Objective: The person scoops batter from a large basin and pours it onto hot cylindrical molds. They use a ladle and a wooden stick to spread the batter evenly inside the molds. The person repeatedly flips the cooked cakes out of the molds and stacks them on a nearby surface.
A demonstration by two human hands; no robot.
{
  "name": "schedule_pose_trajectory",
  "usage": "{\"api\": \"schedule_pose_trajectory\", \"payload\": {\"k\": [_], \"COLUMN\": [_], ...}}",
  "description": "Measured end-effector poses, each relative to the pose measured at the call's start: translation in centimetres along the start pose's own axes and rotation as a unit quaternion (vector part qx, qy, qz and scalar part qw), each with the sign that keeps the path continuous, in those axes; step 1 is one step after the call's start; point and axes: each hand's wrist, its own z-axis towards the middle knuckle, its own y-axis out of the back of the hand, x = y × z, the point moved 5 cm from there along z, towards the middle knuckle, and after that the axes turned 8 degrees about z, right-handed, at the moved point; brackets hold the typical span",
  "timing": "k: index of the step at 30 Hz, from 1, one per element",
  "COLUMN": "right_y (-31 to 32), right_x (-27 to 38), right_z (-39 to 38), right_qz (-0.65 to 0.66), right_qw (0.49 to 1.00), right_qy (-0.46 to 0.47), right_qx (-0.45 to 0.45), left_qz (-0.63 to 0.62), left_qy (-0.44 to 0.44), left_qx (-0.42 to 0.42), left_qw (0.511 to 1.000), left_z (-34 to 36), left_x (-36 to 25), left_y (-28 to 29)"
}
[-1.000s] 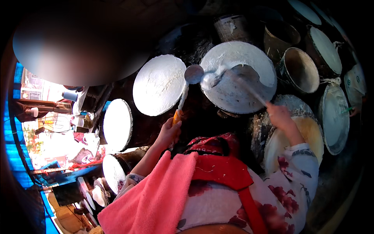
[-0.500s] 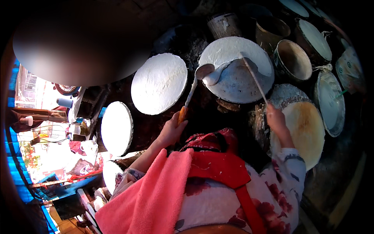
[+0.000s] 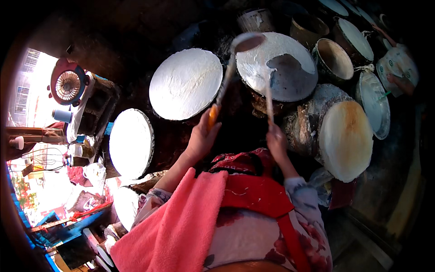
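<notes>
"Two hands, both occupied: how do the fingers sit?"

"Left hand (image 3: 202, 138): fingers wrapped round the orange handle (image 3: 213, 116) of a metal ladle (image 3: 249, 42). Right hand (image 3: 277, 141): fingers closed on a slim pale stick (image 3: 268, 102), which points away from the body."

"And just past them?"

"Straight ahead of the right fingers is a round griddle (image 3: 294, 84) wearing a white batter-like layer (image 3: 281, 45), with a bare grey patch in it. The ladle's bowl hangs farther out from the left fingers, over the griddle's left rim; whether it touches, I can't tell. Blur hides the stick's tip."

"What could spoil things from there?"

"Ladle and stick come close together over the same side, so one hasty swing might knock them and spill anything in the bowl. Too hard a press with the stick could tear the layer along the patch's ragged edge. And the pink towel (image 3: 174, 222), draped on the body side of the left fingers, might slide forward if the person bends low."

"Farther out?"

"Ahead and left of the left fingers, a white-coated disc (image 3: 186, 84); beyond it leftward, a fan (image 3: 68, 86). To the right of the right fingers, a tilted disc with a brown stain (image 3: 346, 145), then a shallow basin (image 3: 385, 127). Ahead and right, a bucket (image 3: 335, 59); farthest, a co-worker's hand (image 3: 402, 85) by a pale plastic bag (image 3: 398, 63)."
</notes>
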Motion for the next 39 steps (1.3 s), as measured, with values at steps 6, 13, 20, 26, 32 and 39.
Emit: {"api": "schedule_pose_trajectory", "payload": {"k": [6,13,20,26,32,39], "right_y": [-5.0,-1.4,2.9,1.5,9.5,13.5], "right_x": [-6.2,-5.1,-6.5,-4.5,-7.4,-7.0], "right_z": [3.3,-0.8,-0.9,-1.9,-0.7,-0.1], "right_qz": [-0.093,-0.104,0.018,-0.255,-0.018,-0.084], "right_qw": [0.995,0.989,0.987,0.966,0.992,0.979], "right_qy": [0.001,-0.022,-0.132,0.04,-0.079,-0.148], "right_qx": [-0.038,-0.101,-0.091,-0.035,-0.1,-0.115], "left_qz": [-0.317,-0.342,-0.294,-0.3,-0.307,-0.289], "left_qy": [0.23,0.228,0.217,0.215,0.223,0.211], "left_qx": [0.098,0.122,0.139,0.159,0.178,0.207], "left_qw": [0.915,0.903,0.92,0.916,0.908,0.911], "left_z": [-0.3,-2.7,-1.9,-1.0,0.4,2.0], "left_x": [0.3,1.2,0.5,-0.6,-2.2,-3.2], "left_y": [3.1,3.5,3.1,1.5,-0.2,-1.5]}}
